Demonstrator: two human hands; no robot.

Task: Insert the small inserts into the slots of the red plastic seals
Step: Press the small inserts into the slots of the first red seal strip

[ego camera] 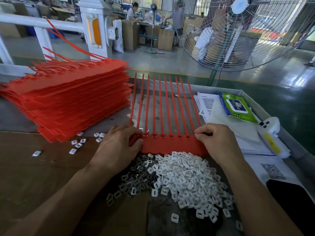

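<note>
A red sheet of joined plastic seals (170, 145) lies flat in front of me, its long tails pointing away. A row of slots runs along its heads. My left hand (119, 147) grips the sheet's left end, fingertips pressing a small metal insert (145, 133) at a slot there. My right hand (219, 142) pinches the sheet's right edge. Just below the sheet lies a heap of white plastic inserts (185, 178), with grey metal inserts (138, 178) on its left side.
A tall stack of red seal sheets (71, 103) stands at the left. Loose white inserts (76, 143) lie near it on brown cardboard (34, 176). At the right are papers, a green wipes pack (238, 108), a white device (271, 137) and a black phone (293, 201). A large fan (238, 31) stands beyond the table.
</note>
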